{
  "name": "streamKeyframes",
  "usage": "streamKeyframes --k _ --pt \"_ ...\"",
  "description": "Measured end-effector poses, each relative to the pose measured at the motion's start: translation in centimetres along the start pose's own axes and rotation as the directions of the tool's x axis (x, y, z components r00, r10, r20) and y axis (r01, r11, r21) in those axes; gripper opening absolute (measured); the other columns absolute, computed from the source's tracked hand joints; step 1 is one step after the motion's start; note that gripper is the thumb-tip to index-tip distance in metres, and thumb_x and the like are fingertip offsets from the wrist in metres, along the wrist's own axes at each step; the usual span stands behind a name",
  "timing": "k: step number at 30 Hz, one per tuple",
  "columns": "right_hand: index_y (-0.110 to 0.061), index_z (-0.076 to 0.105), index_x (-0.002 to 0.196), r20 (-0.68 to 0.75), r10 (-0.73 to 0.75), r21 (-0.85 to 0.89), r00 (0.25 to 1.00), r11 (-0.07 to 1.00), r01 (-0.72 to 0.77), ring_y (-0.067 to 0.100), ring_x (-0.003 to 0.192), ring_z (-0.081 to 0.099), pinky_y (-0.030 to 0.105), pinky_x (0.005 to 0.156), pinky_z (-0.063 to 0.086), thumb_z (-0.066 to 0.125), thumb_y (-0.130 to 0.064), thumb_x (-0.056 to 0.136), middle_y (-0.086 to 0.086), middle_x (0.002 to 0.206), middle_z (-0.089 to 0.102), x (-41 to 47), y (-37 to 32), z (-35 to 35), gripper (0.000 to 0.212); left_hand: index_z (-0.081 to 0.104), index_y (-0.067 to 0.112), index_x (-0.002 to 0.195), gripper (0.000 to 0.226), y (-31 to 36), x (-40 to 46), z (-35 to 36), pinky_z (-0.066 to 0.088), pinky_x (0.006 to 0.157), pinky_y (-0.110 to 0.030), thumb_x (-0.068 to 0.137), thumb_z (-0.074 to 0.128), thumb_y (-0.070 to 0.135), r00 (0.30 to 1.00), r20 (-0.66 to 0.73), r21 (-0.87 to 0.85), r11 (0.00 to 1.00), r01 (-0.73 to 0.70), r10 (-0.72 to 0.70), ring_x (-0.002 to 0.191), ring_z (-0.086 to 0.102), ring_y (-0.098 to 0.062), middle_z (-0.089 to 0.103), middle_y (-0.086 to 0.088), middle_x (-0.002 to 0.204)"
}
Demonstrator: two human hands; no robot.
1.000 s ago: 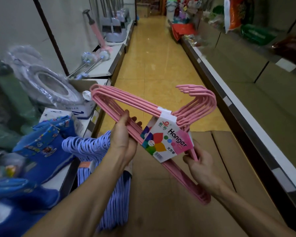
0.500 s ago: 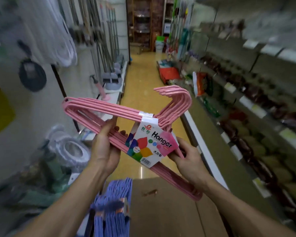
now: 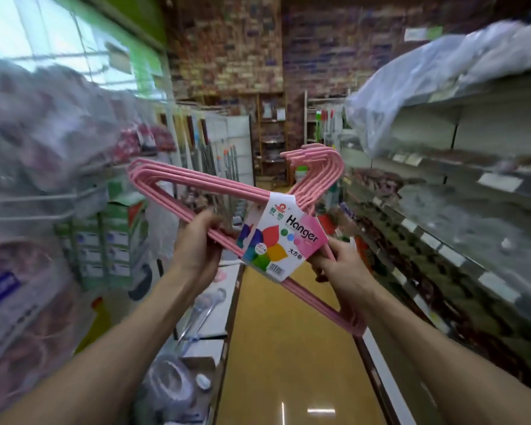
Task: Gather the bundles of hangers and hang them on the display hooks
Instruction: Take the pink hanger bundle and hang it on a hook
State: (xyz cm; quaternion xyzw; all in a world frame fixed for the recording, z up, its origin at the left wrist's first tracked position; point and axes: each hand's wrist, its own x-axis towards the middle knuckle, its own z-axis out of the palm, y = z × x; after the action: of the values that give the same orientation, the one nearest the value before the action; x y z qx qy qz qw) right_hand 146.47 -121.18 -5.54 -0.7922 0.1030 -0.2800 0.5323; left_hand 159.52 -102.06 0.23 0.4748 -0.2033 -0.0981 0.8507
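Observation:
I hold a bundle of pink hangers (image 3: 196, 182) raised in front of me, tilted with the hooks pointing up and to the right. A colourful card label (image 3: 284, 237) reading "Hanger" wraps the bundle's neck. My left hand (image 3: 198, 246) grips the bundle's lower bar from the left. My right hand (image 3: 342, 266) grips the lower bar behind the label on the right side. No display hook shows plainly; the view is blurred.
I stand in a shop aisle with a yellow floor (image 3: 288, 348). Shelves of packed goods (image 3: 442, 240) line the right. On the left are wrapped goods (image 3: 37, 154), boxes (image 3: 111, 240) and a low white shelf (image 3: 218, 302). Mop handles (image 3: 224, 167) stand further down.
My view has swung upward, away from the cardboard box and blue hangers. The pink bundle has risen with both hands, which keep their hold.

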Motion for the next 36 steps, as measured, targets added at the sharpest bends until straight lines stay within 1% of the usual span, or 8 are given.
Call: streamKeyframes --k 3,7,14,20,24,27,31,36 --pt "-0.027 0.069 0.094 0.018 -0.090 0.004 0.996 0.996 0.090 -0.001 0.062 0.055 0.022 0.058 0.045 0.065 -0.020 0.093 -0.018 0.066 0.064 0.3 -3.6 -2.0 0.008 0.041 0.011 0.065 0.015 3.1 -1.6 2.7 0.044 0.048 -0.023 0.077 0.043 0.001 0.996 -0.084 -0.038 0.998 -0.046 0.043 0.051 0.043 -0.020 0.042 -0.010 0.061" --pt "-0.033 0.066 0.094 0.051 -0.192 -0.037 0.980 0.980 0.194 0.005 0.069 0.060 0.030 0.066 0.049 0.066 -0.035 0.091 -0.011 0.079 0.068 -0.2 -6.7 -5.2 0.003 0.031 0.018 0.064 0.029 5.8 -4.8 7.0 0.035 0.054 -0.028 0.086 0.033 -0.001 0.977 -0.175 -0.114 0.984 -0.140 0.119 0.043 0.033 -0.015 0.033 0.001 0.046" --pt "-0.014 0.062 0.101 0.150 -0.302 -0.026 0.941 0.951 0.309 0.025 0.094 0.068 0.043 0.080 0.060 0.055 -0.019 0.094 0.007 0.098 0.071 -1.6 -10.4 -9.3 0.012 0.033 0.017 0.062 0.027 9.2 -10.3 12.3 0.040 0.049 -0.025 0.085 0.035 0.003 0.923 -0.327 -0.051 0.972 -0.230 0.202 0.043 0.035 -0.013 0.033 0.000 0.048" --pt "-0.028 0.064 0.096 0.258 -0.379 0.089 0.889 0.925 0.369 0.017 0.072 0.064 0.043 0.066 0.057 0.052 -0.018 0.090 -0.006 0.084 0.071 -3.8 -13.4 -7.4 0.016 0.033 0.015 0.060 0.030 13.8 -16.1 12.7 0.041 0.051 -0.028 0.088 0.035 0.004 0.834 -0.425 0.107 0.934 -0.339 0.352 0.044 0.036 -0.014 0.034 0.002 0.045" --pt "-0.025 0.064 0.095 0.344 -0.442 0.179 0.828 0.897 0.404 0.009 0.073 0.062 0.029 0.066 0.054 0.054 -0.011 0.091 -0.005 0.084 0.070 -6.5 -16.6 -3.9 0.018 0.033 0.015 0.061 0.028 17.3 -21.1 10.3 0.040 0.047 -0.026 0.085 0.035 0.001 0.751 -0.497 0.163 0.897 -0.411 0.434 0.046 0.035 -0.016 0.032 -0.001 0.047" --pt "-0.019 0.060 0.083 0.416 -0.489 0.256 0.767 0.872 0.417 0.013 0.061 0.054 0.031 0.053 0.047 0.054 -0.010 0.088 0.007 0.078 0.067 -9.2 -19.6 -0.7 0.012 0.032 0.016 0.061 0.029 20.3 -25.9 8.2 0.039 0.048 -0.027 0.086 0.035 0.000 0.671 -0.549 0.231 0.862 -0.451 0.498 0.047 0.034 -0.017 0.031 -0.002 0.050" --pt "-0.026 0.055 0.073 0.472 -0.568 0.351 0.675 0.823 0.447 0.003 0.053 0.048 0.020 0.052 0.037 0.048 -0.023 0.074 -0.015 0.062 0.061 -14.4 -24.0 3.9 0.008 0.035 0.015 0.066 0.026 24.2 -33.6 5.6 0.041 0.050 -0.028 0.087 0.035 -0.001 0.532 -0.606 0.335 0.796 -0.504 0.592 0.048 0.036 -0.017 0.032 -0.001 0.050" --pt "-0.015 0.060 0.086 0.562 -0.639 0.477 0.526 0.769 0.424 0.023 0.074 0.061 0.043 0.069 0.052 0.050 -0.028 0.075 0.005 0.082 0.069 -23.3 -28.7 9.1 0.020 0.035 0.016 0.069 0.024 28.9 -44.7 2.9 0.039 0.055 -0.031 0.086 0.034 -0.001 0.354 -0.651 0.464 0.721 -0.515 0.672 0.049 0.035 -0.018 0.032 -0.002 0.051"
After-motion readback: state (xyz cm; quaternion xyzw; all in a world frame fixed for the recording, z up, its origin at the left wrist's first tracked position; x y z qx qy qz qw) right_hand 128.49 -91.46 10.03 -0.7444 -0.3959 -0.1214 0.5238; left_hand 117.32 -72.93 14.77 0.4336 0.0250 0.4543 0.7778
